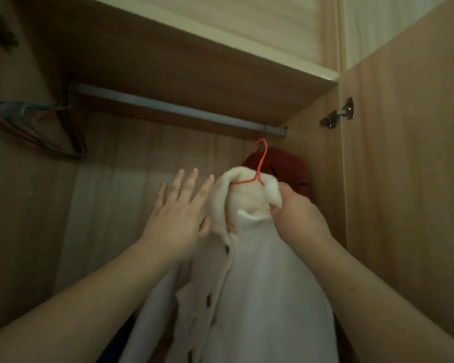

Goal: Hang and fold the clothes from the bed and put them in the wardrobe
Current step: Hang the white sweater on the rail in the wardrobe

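Observation:
A cream buttoned coat point(257, 279) hangs on an orange wire hanger point(260, 163) inside the wardrobe. The hanger's hook sits just below the grey rail point(173, 108), near the rail's right end. My right hand point(296, 213) grips the coat's collar and right shoulder. My left hand point(178, 213) is open with fingers spread, its thumb touching the coat's left shoulder. A dark red garment point(288, 166) hangs behind the coat, mostly hidden by it.
Several empty hangers point(34, 127) hang at the rail's left end. A shelf board point(194, 56) runs above the rail. The open wardrobe door with a metal hinge point(338, 113) stands at the right.

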`<state>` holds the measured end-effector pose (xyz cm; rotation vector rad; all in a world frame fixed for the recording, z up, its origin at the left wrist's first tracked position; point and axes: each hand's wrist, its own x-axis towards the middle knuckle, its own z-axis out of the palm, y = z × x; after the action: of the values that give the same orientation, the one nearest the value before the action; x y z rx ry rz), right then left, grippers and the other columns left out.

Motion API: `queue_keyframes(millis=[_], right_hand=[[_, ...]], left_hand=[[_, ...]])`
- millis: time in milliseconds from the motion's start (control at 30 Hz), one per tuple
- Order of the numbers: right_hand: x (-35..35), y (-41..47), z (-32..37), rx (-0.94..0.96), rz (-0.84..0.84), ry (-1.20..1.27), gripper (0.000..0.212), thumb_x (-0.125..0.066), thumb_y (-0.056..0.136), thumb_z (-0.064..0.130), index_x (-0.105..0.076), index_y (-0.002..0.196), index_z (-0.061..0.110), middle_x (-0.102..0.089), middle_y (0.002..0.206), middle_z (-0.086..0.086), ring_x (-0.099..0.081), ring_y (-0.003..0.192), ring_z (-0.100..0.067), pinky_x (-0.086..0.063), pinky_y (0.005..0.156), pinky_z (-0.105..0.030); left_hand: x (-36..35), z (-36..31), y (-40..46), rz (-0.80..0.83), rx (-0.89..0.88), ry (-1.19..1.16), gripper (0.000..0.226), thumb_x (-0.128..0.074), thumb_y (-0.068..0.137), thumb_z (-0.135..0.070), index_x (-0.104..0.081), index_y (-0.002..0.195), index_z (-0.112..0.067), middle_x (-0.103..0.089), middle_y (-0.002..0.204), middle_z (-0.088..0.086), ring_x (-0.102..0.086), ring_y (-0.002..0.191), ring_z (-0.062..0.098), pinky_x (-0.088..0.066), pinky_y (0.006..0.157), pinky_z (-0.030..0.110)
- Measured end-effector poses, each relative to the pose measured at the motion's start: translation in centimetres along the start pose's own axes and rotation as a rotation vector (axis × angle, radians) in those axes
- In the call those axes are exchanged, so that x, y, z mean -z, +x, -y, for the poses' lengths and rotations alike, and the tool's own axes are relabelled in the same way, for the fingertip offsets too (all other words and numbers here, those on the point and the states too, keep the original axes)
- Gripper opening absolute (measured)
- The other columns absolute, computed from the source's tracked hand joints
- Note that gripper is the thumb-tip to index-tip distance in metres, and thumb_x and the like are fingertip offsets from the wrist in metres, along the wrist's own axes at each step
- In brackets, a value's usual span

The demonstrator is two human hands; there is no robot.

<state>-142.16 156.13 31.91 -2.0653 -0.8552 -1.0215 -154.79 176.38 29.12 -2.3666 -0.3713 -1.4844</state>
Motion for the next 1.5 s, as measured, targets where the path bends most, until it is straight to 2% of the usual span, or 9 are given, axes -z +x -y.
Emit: queue_keyframes(millis=[300,567,700,767,933,1067,1167,1333,1500], right_hand=[[-7.8,13.9,-2.9,0.095,-0.088,0.033,0.026,-0.047,0.097,0.026,-0.049,0.124,0.027,-0.067,0.108,-0.008,-0.063,0.1,-0.036,-0.042,0.072,-0.037],[-11.7,26.2,-3.1,0.098,-0.151,0.019,0.026,-0.044,0.095,0.017,-0.049,0.12,0.024,-0.067,0.109,-0.01,-0.063,0.103,-0.037,-0.049,0.078,-0.04],[-12.6,30.0,-3.0,0.094,-0.174,0.004,0.028,-0.047,0.095,0.016,-0.047,0.122,0.023,-0.065,0.111,-0.01,-0.063,0.104,-0.035,-0.05,0.079,-0.04],[-13.0,31.3,-2.7,0.088,-0.164,0.001,0.032,-0.049,0.094,0.015,-0.046,0.125,0.023,-0.064,0.114,-0.01,-0.062,0.106,-0.035,-0.052,0.084,-0.042],[-14.4,32.5,-2.1,0.101,-0.116,-0.03,0.03,-0.05,0.095,0.015,-0.047,0.124,0.02,-0.063,0.118,-0.011,-0.061,0.111,-0.036,-0.051,0.087,-0.042],[-15.5,32.3,-1.6,0.046,0.003,-0.056,0.043,-0.052,0.094,0.015,-0.042,0.136,0.019,-0.058,0.13,-0.013,-0.056,0.121,-0.036,-0.049,0.097,-0.047],[-15.2,31.5,-1.3,0.051,-0.005,-0.09,0.041,-0.051,0.095,0.013,-0.042,0.135,0.017,-0.059,0.129,-0.014,-0.057,0.119,-0.037,-0.05,0.092,-0.047],[-13.4,28.3,-0.3,0.099,-0.092,-0.202,0.035,-0.041,0.102,0.037,-0.039,0.133,0.019,-0.062,0.12,-0.011,-0.061,0.108,-0.034,-0.04,0.071,-0.039],[-12.3,23.7,0.1,0.134,-0.099,-0.274,0.065,-0.034,0.102,0.051,-0.019,0.156,0.018,-0.044,0.145,-0.012,-0.048,0.127,-0.031,-0.04,0.08,-0.041]], left_hand=[[-6.6,3.6,11.9,-0.087,0.06,0.089,0.078,-0.04,0.095,-0.047,0.007,0.157,-0.037,0.005,0.168,0.0,0.009,0.153,0.024,-0.003,0.124,0.047],[-11.1,6.1,19.0,-0.13,0.054,0.225,0.087,0.001,0.072,-0.056,0.009,0.156,-0.037,0.008,0.168,0.0,0.01,0.153,0.023,-0.002,0.123,0.046],[-11.7,6.6,22.0,-0.176,0.048,0.237,0.078,-0.005,0.082,-0.057,0.01,0.156,-0.037,0.007,0.168,0.0,0.011,0.153,0.023,-0.001,0.124,0.047],[-12.1,6.7,23.2,-0.189,0.041,0.264,0.072,-0.023,0.094,-0.053,0.009,0.157,-0.036,0.006,0.168,0.0,0.01,0.153,0.023,-0.001,0.124,0.046],[-12.8,6.5,24.2,-0.224,0.04,0.278,0.075,-0.036,0.096,-0.049,0.007,0.157,-0.035,0.004,0.168,0.0,0.008,0.153,0.023,-0.002,0.124,0.046],[-13.5,6.5,22.7,-0.192,0.042,0.279,0.077,-0.022,0.087,-0.051,0.006,0.157,-0.036,0.002,0.168,0.001,0.007,0.154,0.024,-0.004,0.123,0.045],[-13.3,6.9,21.1,-0.14,0.062,0.293,0.083,-0.005,0.077,-0.053,0.007,0.157,-0.036,0.003,0.168,0.0,0.007,0.154,0.023,-0.004,0.123,0.045],[-11.6,7.1,19.1,-0.085,0.101,0.32,0.076,-0.031,0.095,-0.05,0.011,0.156,-0.035,0.005,0.168,0.0,0.008,0.154,0.023,-0.003,0.123,0.045],[-10.3,6.1,15.9,-0.039,0.121,0.237,0.075,-0.035,0.098,-0.049,0.008,0.157,-0.034,0.001,0.168,-0.002,0.005,0.154,0.021,-0.004,0.124,0.044]])
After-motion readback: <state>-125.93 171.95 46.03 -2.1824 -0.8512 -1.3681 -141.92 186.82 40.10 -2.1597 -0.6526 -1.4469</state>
